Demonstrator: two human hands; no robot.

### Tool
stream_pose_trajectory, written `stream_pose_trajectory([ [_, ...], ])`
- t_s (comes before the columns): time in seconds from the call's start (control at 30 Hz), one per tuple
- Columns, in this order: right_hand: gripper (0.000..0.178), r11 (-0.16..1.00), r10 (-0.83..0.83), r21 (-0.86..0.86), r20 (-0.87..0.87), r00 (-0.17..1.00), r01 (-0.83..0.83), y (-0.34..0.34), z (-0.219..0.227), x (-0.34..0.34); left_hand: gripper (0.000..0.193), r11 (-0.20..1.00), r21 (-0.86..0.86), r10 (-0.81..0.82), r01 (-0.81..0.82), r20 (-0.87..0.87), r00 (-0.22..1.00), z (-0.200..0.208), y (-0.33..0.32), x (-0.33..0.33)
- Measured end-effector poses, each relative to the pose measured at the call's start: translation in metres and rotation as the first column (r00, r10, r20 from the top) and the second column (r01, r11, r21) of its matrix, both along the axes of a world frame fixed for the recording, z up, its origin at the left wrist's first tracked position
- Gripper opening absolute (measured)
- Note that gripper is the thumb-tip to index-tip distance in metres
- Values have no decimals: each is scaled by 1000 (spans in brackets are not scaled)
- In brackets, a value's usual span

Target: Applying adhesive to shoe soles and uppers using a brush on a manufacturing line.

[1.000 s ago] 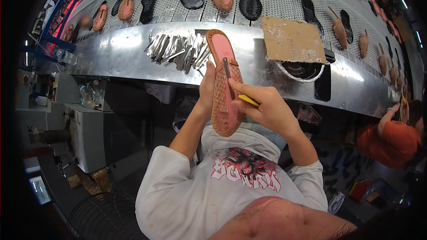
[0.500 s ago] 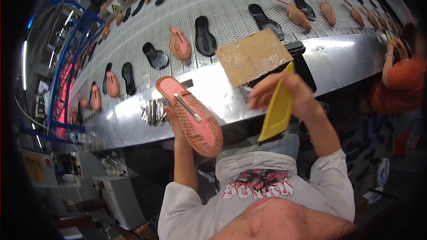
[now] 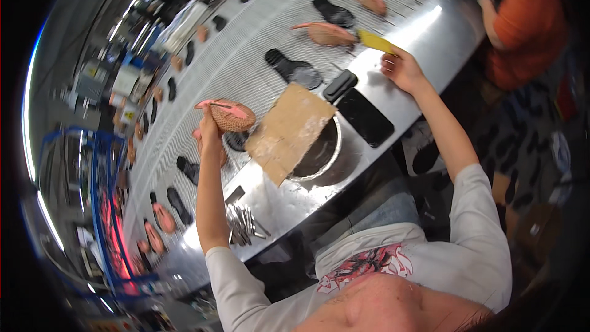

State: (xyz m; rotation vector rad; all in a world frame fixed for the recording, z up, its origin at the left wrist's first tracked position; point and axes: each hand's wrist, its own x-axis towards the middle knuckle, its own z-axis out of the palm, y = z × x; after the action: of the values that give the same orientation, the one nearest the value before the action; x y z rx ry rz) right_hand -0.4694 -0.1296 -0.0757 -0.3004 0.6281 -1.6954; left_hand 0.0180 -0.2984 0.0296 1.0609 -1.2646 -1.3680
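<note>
Over the mesh belt, my left hand (image 3: 209, 128) grips a tan woven shoe upper (image 3: 236, 118) with a pink insole, its sole side turned up. Pinched in my right hand (image 3: 404, 72), a flat yellow plastic scraper (image 3: 375, 41) reaches out at the far right. The scraper's end is close beside another woven upper (image 3: 329, 34) lying on the belt; whether they touch I cannot tell. Black soles (image 3: 295, 69) lie along the belt's near side, one of them partly hidden beneath the held upper.
On the metal ledge (image 3: 279, 212) lie a cardboard sheet (image 3: 289, 132) partly over a round container (image 3: 337, 154), a black phone-like slab (image 3: 367, 118), a small black case (image 3: 340, 86) and several metal strips (image 3: 246, 224). A co-worker in orange (image 3: 528, 24) works at the right.
My left hand has carried the woven upper forward from the ledge over the belt. My right hand has moved away to the far right with the yellow scraper. The view has turned.
</note>
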Motion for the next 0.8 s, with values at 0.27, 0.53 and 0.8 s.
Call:
stream_pose_trajectory([
  [0.27,27,990,93,-117,97,991,-81,6,10,1,59,995,-33,102,-98,462,881,-82,-120,-30],
  [0.53,22,998,41,-41,-163,986,-48,12,26,2,15,899,-392,250,-195,95,963,-4,-32,-69],
  [0.8,27,966,70,-212,-326,943,-145,50,80,90,17,688,-705,-200,170,41,979,101,171,-124],
])
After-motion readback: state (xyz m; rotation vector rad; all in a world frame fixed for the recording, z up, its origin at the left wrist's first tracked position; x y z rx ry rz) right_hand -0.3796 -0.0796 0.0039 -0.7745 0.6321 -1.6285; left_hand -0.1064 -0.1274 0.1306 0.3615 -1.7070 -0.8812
